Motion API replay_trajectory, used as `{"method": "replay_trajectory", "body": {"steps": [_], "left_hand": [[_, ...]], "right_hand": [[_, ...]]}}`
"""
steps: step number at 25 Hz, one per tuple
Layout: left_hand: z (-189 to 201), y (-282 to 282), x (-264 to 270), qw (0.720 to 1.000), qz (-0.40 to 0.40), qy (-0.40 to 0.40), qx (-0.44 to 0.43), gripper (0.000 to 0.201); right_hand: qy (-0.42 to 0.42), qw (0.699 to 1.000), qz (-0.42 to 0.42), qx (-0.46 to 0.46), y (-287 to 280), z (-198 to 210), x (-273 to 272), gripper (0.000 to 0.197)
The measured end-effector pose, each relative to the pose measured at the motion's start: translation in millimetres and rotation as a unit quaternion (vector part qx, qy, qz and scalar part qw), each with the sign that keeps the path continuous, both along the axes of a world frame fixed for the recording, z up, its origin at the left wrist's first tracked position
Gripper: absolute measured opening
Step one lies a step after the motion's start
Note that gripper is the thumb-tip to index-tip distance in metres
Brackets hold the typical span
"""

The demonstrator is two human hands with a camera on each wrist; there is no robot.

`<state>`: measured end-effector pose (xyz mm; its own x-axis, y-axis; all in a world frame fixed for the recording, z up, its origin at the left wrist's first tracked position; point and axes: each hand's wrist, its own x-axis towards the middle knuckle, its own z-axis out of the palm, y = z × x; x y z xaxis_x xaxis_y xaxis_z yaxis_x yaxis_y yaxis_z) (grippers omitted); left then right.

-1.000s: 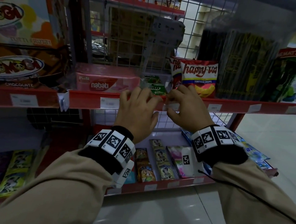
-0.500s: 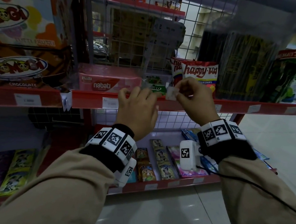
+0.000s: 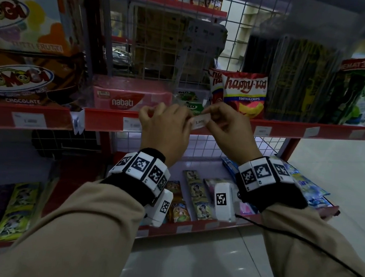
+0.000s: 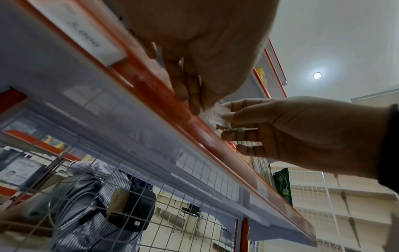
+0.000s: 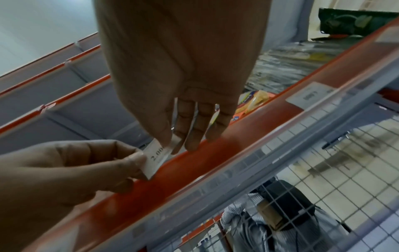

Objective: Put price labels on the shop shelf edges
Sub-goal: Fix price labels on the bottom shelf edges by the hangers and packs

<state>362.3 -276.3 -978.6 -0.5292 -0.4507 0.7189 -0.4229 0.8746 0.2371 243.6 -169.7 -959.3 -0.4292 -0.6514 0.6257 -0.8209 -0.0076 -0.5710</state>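
Note:
A small white price label (image 3: 198, 123) printed "2.000" is held just in front of the red shelf edge (image 3: 294, 129). My left hand (image 3: 186, 121) pinches its left end and my right hand (image 3: 212, 119) pinches its right end. In the right wrist view the label (image 5: 154, 158) sits tilted above the red strip (image 5: 215, 170), between the left hand's thumb and finger (image 5: 138, 162) and the right hand's fingertips (image 5: 172, 141). The left wrist view shows the right hand (image 4: 228, 119) gripping the label (image 4: 217, 113) beside the strip (image 4: 172, 102).
Other labels (image 3: 132, 124) (image 3: 262, 131) (image 3: 29, 120) sit in the strip. A pink Nabati box (image 3: 131, 95), chips bags (image 3: 244, 95) and Momogi boxes (image 3: 15, 79) stand on the shelf. Sachets (image 3: 195, 193) lie on the lower shelf. A person in a striped shirt (image 4: 90, 196) stands behind the wire mesh.
The right hand has brought the label down from above the shelf edge to the strip. The left hand has taken hold of the label's left end.

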Motion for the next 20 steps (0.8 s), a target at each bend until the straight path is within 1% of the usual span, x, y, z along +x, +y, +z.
{"method": "replay_trajectory", "body": {"steps": [2,3,5,8,10,12,15,18,20], "left_hand": [[-1,0,0,1.0,-0.011,0.014,-0.002,0.018],[-1,-1,0,0.999,-0.019,0.026,0.003,0.022],[-2,-2,0,0.999,-0.029,0.045,0.009,0.029],[-3,-3,0,0.999,-0.026,0.037,-0.017,0.029],[-3,-2,-1,0.999,-0.013,0.018,-0.037,0.029],[-4,-2,-2,0.999,-0.005,0.007,-0.04,0.03],[-3,-2,-2,0.999,0.0,-0.003,-0.041,0.03],[-1,-1,-4,0.998,0.012,-0.027,-0.048,0.022],[2,-2,-6,0.998,0.015,-0.035,-0.051,0.019]], "right_hand": [[0.06,0.998,-0.033,0.005,0,4,-5,0.012],[0.068,0.997,-0.046,-0.009,-1,6,-7,0.01],[0.056,0.996,-0.054,-0.039,-3,7,-13,0.008],[0.031,0.998,-0.056,0.003,-5,2,-20,0.008],[0.014,0.999,-0.04,0.02,-5,0,-23,0.008],[0.005,1.0,-0.012,0.011,-4,0,-25,0.008],[0.008,1.0,0.012,0.022,-5,3,-26,0.007],[0.042,0.997,-0.016,0.06,-6,3,-24,0.009],[0.095,0.991,-0.049,0.074,-3,3,-22,0.009]]}}
